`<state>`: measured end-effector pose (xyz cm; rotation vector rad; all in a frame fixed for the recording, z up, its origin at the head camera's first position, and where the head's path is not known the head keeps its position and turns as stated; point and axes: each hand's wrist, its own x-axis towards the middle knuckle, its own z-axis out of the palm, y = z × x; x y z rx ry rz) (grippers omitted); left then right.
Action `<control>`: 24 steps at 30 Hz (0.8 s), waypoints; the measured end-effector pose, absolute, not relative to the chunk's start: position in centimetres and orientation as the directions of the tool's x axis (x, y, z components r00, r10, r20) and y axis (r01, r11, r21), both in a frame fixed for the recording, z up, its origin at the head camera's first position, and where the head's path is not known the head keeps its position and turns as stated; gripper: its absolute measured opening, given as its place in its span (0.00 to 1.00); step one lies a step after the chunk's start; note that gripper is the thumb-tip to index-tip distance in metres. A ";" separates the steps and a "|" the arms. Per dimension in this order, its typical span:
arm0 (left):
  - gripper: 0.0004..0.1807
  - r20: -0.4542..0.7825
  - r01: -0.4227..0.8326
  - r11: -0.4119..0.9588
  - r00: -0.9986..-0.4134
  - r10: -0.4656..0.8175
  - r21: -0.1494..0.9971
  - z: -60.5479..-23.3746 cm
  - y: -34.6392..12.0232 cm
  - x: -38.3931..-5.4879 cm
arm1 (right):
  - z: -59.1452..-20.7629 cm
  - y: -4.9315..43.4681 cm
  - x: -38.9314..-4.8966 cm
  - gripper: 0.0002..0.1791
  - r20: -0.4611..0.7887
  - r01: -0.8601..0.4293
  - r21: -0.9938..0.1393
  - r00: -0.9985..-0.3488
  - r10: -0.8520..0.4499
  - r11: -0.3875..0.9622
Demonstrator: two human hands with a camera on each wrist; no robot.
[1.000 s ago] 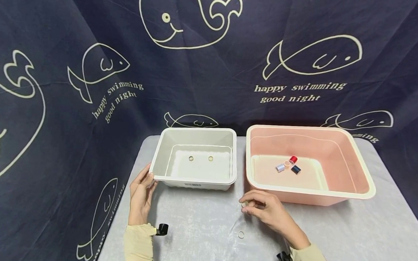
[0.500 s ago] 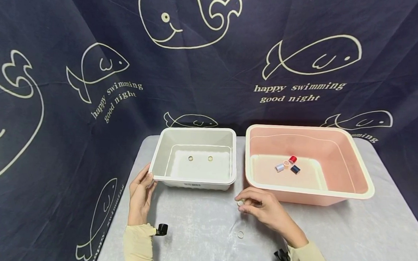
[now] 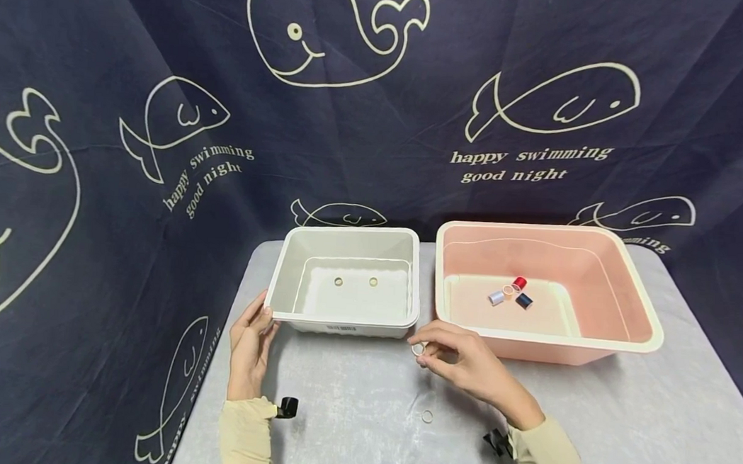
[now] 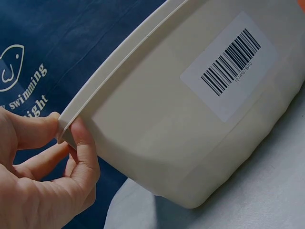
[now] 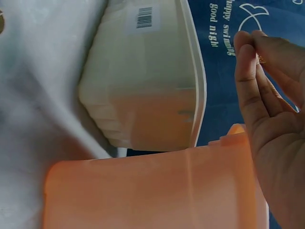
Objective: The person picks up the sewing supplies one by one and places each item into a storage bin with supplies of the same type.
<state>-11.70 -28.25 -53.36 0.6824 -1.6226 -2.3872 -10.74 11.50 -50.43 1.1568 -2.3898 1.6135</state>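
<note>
My left hand [image 3: 251, 345] pinches the near left corner of the white bin [image 3: 343, 321]; in the left wrist view thumb and fingers [image 4: 86, 152] clasp its rim beside a barcode label. Two small rings, one darker [image 3: 338, 282] and one gold-coloured [image 3: 373, 282], lie on that bin's floor. Between thumb and fingertips, my right hand [image 3: 466, 362] holds a small ring [image 3: 418, 348] above the table, just in front of the gap between the bins. In the right wrist view the fingers mostly hide this ring. Another thin ring [image 3: 427, 416] lies on the table below the right hand.
A larger pink bin [image 3: 549, 349] stands right of the white one. Inside it sit thread spools: red [image 3: 519, 284], dark blue [image 3: 524, 301], pale blue [image 3: 496, 298] and a peach one [image 3: 508, 291]. A grey cloth covers the table [image 3: 347, 415]; a dark blue curtain [image 3: 376, 154] hangs behind.
My right hand has moved left and slightly away from me, carrying the ring toward the white bin's near right corner. The left hand stays on the rim.
</note>
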 end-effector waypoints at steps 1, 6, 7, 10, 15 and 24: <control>0.29 -0.273 -0.109 -0.392 -0.879 -0.391 0.913 -53.4 -28.3 -11.7 | -50.2 11.4 -10.8 0.18 0.411 -0.589 -0.788 -0.721 -0.558 0.180; 0.29 -0.276 -0.105 -0.406 -0.878 -0.390 0.908 -53.3 -28.3 -11.8 | -49.1 11.0 -11.3 0.18 0.412 -0.588 -0.795 -0.706 -0.576 0.151; 0.29 -0.275 -0.105 -0.405 -0.879 -0.390 0.908 -53.3 -28.2 -11.7 | -48.9 10.9 -11.4 0.18 0.410 -0.586 -0.796 -0.704 -0.579 0.149; 0.29 -0.276 -0.110 -0.397 -0.878 -0.391 0.911 -53.3 -28.2 -11.7 | -48.5 10.6 -11.8 0.18 0.396 -0.579 -0.801 -0.705 -0.589 0.154; 0.29 -0.277 -0.111 -0.394 -0.876 -0.396 0.913 -53.4 -28.1 -11.7 | -48.2 10.0 -12.6 0.17 0.397 -0.582 -0.800 -0.698 -0.596 0.149; 0.29 -0.282 -0.111 -0.403 -0.874 -0.397 0.908 -53.4 -28.3 -11.8 | -47.3 8.6 -14.0 0.16 0.430 -0.587 -0.802 -0.697 -0.573 0.112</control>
